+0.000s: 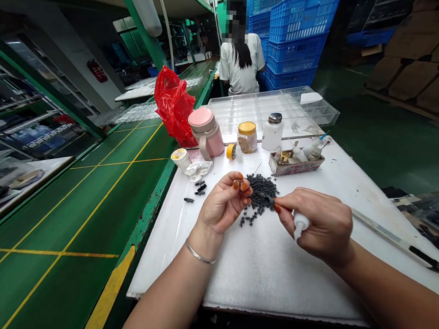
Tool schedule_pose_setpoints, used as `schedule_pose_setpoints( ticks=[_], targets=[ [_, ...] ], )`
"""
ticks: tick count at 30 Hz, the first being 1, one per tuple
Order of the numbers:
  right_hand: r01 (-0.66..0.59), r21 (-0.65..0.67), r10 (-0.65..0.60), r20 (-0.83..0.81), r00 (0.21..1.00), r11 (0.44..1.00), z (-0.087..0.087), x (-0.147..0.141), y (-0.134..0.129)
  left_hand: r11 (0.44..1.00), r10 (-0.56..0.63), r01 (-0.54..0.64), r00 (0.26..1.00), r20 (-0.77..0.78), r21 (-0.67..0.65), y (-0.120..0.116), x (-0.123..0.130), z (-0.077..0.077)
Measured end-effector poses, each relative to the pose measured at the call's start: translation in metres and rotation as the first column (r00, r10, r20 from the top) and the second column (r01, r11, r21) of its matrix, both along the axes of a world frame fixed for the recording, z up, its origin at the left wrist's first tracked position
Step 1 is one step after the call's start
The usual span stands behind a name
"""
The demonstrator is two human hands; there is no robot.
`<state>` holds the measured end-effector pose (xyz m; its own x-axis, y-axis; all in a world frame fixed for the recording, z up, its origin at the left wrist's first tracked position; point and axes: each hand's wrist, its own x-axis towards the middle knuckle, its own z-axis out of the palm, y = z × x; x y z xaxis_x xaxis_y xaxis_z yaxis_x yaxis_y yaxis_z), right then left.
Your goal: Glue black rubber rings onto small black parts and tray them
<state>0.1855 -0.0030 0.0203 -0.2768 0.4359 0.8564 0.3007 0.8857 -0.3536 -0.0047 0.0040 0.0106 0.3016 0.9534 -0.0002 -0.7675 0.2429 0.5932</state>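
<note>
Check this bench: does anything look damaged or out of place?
The green rail looks worn, its paint broken by reddish patches. A crumpled tissue lies untidily by the white tub. Small black pieces lie scattered outside their heap.

Counter [250, 276] beneath the left hand [225, 204] is smooth, faintly glossy. Bag [174, 105] beyond that hand is crinkled, glossy plastic.

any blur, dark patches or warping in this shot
Head view: left hand and right hand are well lit and fairly sharp; in the head view's right background, stacked cardboard boxes look dim and soft; the head view's edges seem stretched, wide-angle style.
</note>
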Motion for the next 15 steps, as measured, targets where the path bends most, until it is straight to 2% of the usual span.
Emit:
schedule_pose_setpoints(
  ticks=[15],
  targets=[
    [-0.007, -0.024, 0.007, 0.009, 1.0, 1.0, -0.0023, 0.0001, -0.0004, 1.0, -0.005, 0.004, 0.997, 0.082, 0.012, -0.0079, 0.0044, 0.009]
  ],
)
